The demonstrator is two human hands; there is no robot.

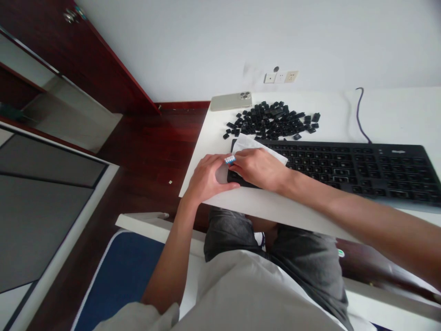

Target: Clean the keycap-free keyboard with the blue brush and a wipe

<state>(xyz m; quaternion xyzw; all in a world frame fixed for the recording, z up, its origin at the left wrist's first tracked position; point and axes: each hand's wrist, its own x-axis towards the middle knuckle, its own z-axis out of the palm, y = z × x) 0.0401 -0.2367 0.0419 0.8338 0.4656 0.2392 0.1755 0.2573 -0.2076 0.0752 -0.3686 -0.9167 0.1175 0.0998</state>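
Observation:
My right hand [258, 166] is closed around a small brush [230, 159] with white and blue bristles. Its bristle end pokes out past my fingers, and the handle is hidden in my grip. The hand is over the left end of a black keyboard [320, 163], whose keycaps are off across much of its face. My left hand [206, 177] curves at the keyboard's left end, thumb and fingers apart. Its thumb tip is by the front edge, and its index fingertip comes close to the bristles. A white tissue [246, 142] lies on the keyboard beneath my right hand.
A heap of loose black keycaps [272, 120] lies behind the keyboard. A phone [230, 101] rests at the desk's back left corner. The keyboard's cable [360, 110] runs toward the wall. White desk [227, 197] edges are close on the left and front.

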